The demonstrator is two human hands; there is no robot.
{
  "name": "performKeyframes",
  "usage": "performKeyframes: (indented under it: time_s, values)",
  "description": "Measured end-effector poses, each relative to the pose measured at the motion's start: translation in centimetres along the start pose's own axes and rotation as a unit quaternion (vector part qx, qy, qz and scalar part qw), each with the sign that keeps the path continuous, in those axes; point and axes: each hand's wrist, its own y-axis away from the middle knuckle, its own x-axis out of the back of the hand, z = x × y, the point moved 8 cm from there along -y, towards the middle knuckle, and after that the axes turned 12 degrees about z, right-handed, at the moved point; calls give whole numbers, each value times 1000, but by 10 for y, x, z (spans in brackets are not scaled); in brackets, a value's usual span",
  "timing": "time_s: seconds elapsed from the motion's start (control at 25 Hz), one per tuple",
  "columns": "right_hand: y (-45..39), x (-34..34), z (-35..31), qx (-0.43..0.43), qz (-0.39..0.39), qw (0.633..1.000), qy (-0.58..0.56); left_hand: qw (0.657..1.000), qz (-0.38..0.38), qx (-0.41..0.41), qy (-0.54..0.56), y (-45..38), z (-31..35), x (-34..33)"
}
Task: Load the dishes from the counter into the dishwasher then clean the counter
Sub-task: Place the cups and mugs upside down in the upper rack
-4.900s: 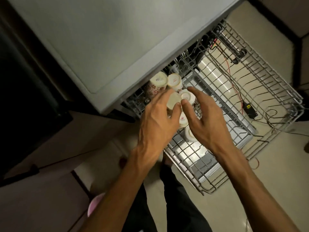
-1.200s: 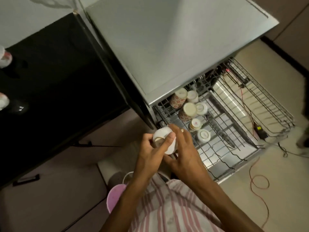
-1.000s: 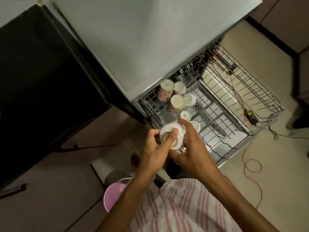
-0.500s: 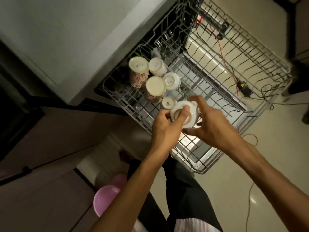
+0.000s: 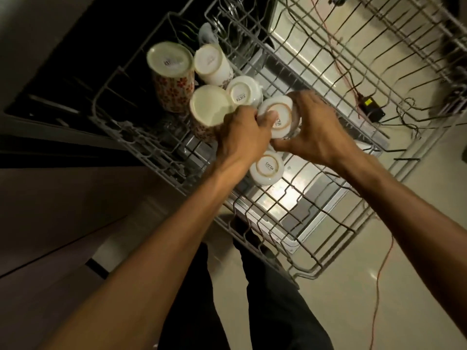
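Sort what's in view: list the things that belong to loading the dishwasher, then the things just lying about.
Part of the job:
- white cup, upside down, held by left hand and right hand
- dishwasher rack
- floral mugs, upside down in the rack
- small white cups stamped SISTA

Lying about:
- red wire on the floor
- black adapter

A pale glossy floor point(image 5: 341, 286) fills the lower right, catching a small glint of light. A thin red wire point(image 5: 379, 279) trails across it (its far end runs out of view). On the left stand dull brown cabinet fronts point(image 5: 50, 210), with a dark recess point(image 5: 75, 59) above them. The light is dim and warm.
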Motion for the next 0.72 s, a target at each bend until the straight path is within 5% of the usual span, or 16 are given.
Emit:
performKeyframes:
  time_s: [0.72]
  values:
    - [-14,-50,15,-18,-90,995,43,985,54,-33,-158,5,-3,-13]
